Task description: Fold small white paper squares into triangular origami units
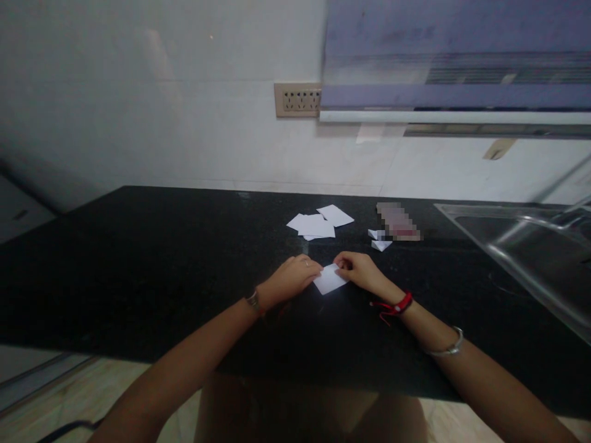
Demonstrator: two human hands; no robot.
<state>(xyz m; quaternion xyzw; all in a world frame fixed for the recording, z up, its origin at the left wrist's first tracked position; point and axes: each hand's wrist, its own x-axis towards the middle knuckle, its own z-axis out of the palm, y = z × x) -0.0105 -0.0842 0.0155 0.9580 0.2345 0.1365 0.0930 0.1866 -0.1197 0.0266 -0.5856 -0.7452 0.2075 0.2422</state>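
A small white sheet of paper [330, 280] lies on the dark countertop [184, 264], between my two hands. My left hand [292, 275] presses its fingers together on the paper's left edge. At the paper's upper right corner, my right hand [362, 271] pinches the edge between thumb and fingers. Just beyond my hands are several loose white paper sheets [316, 226], overlapping in a pile. Two small folded white papers [381, 245] sit to the right of that pile.
Beside the folded papers is a flat rectangular object [399, 221], blurred out. A steel sink [545, 246] is set into the counter at the right. The tiled wall behind carries a socket panel [298, 100] and a purple-grey range hood or blind [452, 55].
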